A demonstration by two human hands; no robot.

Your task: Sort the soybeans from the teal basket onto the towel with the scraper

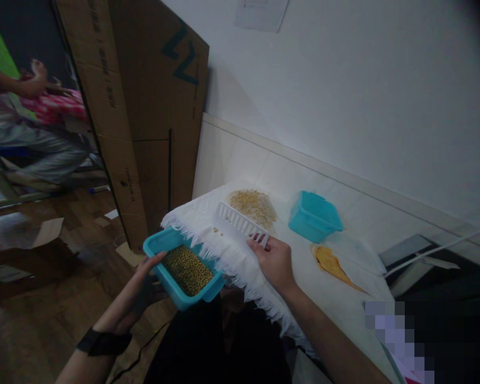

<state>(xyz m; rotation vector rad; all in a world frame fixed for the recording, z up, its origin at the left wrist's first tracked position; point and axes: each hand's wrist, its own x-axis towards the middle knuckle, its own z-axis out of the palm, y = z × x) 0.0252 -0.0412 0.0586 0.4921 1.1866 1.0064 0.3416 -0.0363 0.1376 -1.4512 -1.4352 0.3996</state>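
My left hand (146, 280) grips a turquoise plastic box (157, 244) full of green beans (187, 270), held just below the fringed edge of the white cloth (208, 213). My right hand (276, 261) holds one end of a white slotted plastic piece (240, 221) that lies across the cloth. A few loose beans lie beside that piece. Behind it sits a pile of yellow beans (254, 205).
A second turquoise box (314, 216) stands upside down further right on the cloth, with a clear bag holding something orange (332, 264) near it. A tall cardboard box (144, 106) leans at the left. A person sits at the far left.
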